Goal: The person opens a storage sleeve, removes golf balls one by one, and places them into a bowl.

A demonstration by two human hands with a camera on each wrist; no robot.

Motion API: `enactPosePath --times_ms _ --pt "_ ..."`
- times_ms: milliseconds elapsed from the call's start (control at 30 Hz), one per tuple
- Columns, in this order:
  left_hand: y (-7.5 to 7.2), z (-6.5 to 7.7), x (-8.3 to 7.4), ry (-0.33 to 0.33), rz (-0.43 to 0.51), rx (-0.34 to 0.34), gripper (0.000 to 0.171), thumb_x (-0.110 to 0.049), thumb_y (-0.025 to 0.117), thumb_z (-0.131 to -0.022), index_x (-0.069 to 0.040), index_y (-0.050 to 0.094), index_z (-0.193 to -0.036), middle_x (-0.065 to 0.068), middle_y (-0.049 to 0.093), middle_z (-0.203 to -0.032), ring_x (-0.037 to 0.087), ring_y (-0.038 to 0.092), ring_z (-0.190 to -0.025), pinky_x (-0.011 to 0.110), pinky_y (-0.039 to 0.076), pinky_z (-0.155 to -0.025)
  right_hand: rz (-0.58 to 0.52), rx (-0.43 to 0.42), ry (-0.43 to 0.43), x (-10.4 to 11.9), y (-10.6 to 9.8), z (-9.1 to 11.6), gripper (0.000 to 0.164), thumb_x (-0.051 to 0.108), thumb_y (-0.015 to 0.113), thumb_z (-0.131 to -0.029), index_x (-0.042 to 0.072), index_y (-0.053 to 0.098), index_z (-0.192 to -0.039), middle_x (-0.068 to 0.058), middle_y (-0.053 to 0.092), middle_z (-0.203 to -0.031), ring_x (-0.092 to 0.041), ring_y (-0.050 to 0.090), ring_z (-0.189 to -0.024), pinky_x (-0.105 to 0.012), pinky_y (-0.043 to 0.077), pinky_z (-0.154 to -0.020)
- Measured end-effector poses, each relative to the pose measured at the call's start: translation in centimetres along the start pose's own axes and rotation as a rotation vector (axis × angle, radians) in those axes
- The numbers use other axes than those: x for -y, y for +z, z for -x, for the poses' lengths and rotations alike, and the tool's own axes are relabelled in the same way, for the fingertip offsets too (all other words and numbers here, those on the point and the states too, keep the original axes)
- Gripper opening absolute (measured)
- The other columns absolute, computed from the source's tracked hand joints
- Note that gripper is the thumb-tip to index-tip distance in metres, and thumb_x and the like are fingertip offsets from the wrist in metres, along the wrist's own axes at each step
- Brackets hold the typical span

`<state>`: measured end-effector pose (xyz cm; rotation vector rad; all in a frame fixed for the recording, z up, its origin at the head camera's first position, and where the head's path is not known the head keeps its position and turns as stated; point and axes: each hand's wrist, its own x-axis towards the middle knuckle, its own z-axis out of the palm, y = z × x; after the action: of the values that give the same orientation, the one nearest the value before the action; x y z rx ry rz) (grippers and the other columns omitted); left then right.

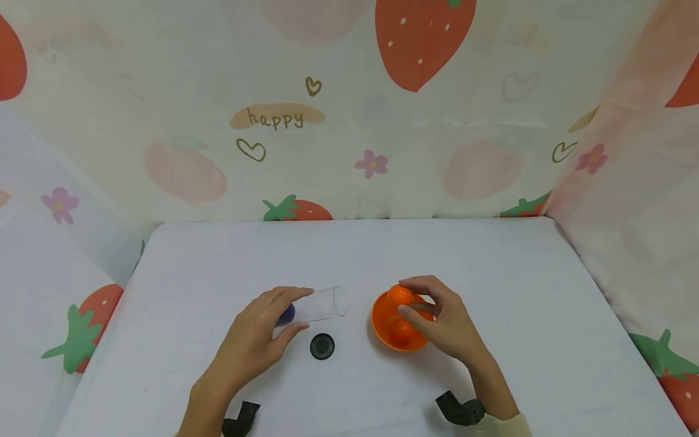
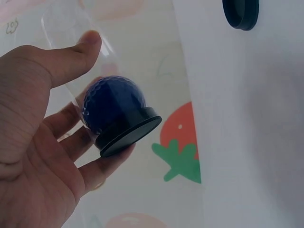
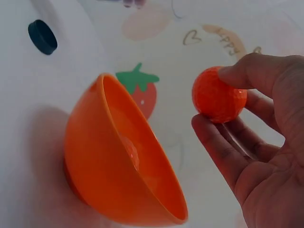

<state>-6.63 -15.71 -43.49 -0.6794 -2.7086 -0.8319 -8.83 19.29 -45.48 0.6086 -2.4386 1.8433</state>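
Note:
My left hand holds a clear plastic tube tilted on its side, its open end toward the right. Inside the tube's other end lies a dark blue golf ball, up against a black end cap. Between thumb and fingertips, my right hand pinches an orange golf ball over an orange bowl. A second orange ball sits in the bowl. On the table between the hands lies a loose black cap.
The table has a white cover. Behind it and at both sides hangs a pale curtain printed with strawberries, flowers and hearts. Black wrist mounts show near the front edge.

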Motion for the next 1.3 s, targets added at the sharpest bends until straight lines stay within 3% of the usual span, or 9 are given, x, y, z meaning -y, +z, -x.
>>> enactPosePath --times_ms 467,800,967,1300 --pt "-0.21 0.04 0.03 -0.017 -0.003 0.004 0.055 -0.029 0.084 -0.093 -0.028 0.062 -0.144 -0.005 0.07 -0.137 0.019 0.068 -0.125 0.044 0.061 -0.102 0.282 0.026 -0.032 -0.1 -0.43 0.27 0.041 -0.002 0.082 -0.089 0.009 0.067 -0.126 -0.004 0.068 -0.124 -0.012 0.064 -0.11 -0.023 0.063 -0.092" --pt "-0.11 0.0 -0.09 -0.014 0.007 -0.001 0.057 -0.03 0.085 -0.092 -0.03 0.063 -0.144 -0.007 0.07 -0.136 0.017 0.069 -0.124 0.043 0.06 -0.103 0.356 0.085 0.02 -0.14 -0.39 0.45 0.038 0.004 0.082 -0.09 0.012 0.068 -0.125 -0.003 0.066 -0.126 -0.019 0.069 -0.113 -0.034 0.064 -0.097" --pt "0.02 0.02 -0.15 -0.015 0.008 0.002 0.059 -0.03 0.086 -0.091 -0.031 0.062 -0.145 -0.008 0.07 -0.136 0.017 0.069 -0.123 0.043 0.061 -0.101 0.375 0.092 -0.001 -0.3 -0.26 0.48 0.037 0.002 0.08 -0.091 0.01 0.068 -0.125 -0.003 0.066 -0.127 -0.02 0.07 -0.113 -0.035 0.063 -0.098" --pt "-0.08 0.0 -0.13 0.003 0.008 -0.01 0.059 -0.03 0.086 -0.09 -0.032 0.063 -0.144 -0.01 0.071 -0.135 0.016 0.068 -0.124 0.043 0.06 -0.102 0.423 -0.001 -0.058 -0.09 -0.45 0.31 0.035 0.004 0.08 -0.092 0.007 0.069 -0.125 -0.008 0.07 -0.124 -0.027 0.07 -0.115 -0.048 0.063 -0.096"
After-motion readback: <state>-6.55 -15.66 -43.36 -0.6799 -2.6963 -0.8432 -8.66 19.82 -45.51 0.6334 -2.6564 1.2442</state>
